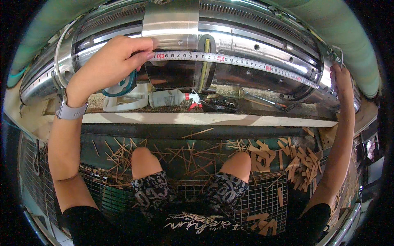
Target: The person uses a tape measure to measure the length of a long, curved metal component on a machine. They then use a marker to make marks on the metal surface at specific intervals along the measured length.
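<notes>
A white measuring tape [234, 60] is stretched along a large shiny steel cylinder [246, 41] with toothed rings, which lies across the view. My left hand [111, 61] pinches the tape's left part against the cylinder, with the teal tape case [123, 87] hanging under the palm. A watch sits on that wrist. My right hand [342, 84] holds the tape's far end against the cylinder's right rim.
Under the cylinder a ledge [205, 119] carries a white plastic canister [127, 102], a spray bottle [174, 98] with a red nozzle and small dark parts. My knees rest over a wire mesh [262, 197] strewn with thin wooden sticks and slats [295, 160].
</notes>
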Tool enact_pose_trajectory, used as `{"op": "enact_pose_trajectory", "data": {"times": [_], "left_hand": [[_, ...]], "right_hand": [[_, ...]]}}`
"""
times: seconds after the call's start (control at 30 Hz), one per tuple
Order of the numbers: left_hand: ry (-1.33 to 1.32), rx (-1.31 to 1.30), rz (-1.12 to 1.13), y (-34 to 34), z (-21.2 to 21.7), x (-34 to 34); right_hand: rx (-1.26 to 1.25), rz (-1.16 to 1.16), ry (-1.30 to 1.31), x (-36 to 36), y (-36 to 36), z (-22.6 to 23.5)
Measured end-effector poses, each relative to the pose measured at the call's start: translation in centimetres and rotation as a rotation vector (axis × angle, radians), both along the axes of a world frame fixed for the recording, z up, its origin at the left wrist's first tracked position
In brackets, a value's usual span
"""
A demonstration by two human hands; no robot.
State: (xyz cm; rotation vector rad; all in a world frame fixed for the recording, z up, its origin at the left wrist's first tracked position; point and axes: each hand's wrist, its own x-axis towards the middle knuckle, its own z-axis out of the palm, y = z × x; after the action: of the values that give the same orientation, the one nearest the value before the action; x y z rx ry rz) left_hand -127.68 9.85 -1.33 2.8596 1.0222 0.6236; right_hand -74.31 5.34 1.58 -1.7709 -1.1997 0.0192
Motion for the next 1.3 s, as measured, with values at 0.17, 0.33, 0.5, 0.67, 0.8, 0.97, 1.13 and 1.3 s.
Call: {"op": "enact_pose_trajectory", "data": {"times": [0.17, 0.33, 0.5, 0.67, 0.8, 0.97, 1.13, 1.3], "left_hand": [[-0.006, -0.047, 0.034, -0.5, 0.4, 0.2], [0.015, -0.028, 0.031, -0.4, 0.4, 0.1], [0.017, -0.058, 0.050, -0.5, 0.4, 0.1], [-0.004, -0.060, 0.032, -0.5, 0.4, 0.2], [0.012, -0.085, 0.048, -0.2, 0.4, -0.1], [0.015, -0.023, 0.012, -0.1, 0.4, 0.0], [0.012, -0.018, 0.021, -0.1, 0.2, 0.0], [0.013, -0.046, 0.049, -0.3, 0.4, 0.1]], "right_hand": [[0.030, 0.014, 0.013, 0.9, 0.4, -0.3], [0.008, 0.027, -0.008, 2.5, 0.4, 0.0], [0.034, -0.032, -0.043, 1.1, 0.6, -0.5], [0.039, 0.045, 0.043, 1.7, 0.4, -0.5], [0.037, 0.056, 0.104, 0.5, 0.1, -0.7], [0.066, 0.062, 0.107, 2.4, 0.9, -1.0], [0.088, 0.073, 0.108, 3.2, 1.4, -1.3], [0.081, 0.090, 0.107, 3.0, 1.3, -1.4]]}}
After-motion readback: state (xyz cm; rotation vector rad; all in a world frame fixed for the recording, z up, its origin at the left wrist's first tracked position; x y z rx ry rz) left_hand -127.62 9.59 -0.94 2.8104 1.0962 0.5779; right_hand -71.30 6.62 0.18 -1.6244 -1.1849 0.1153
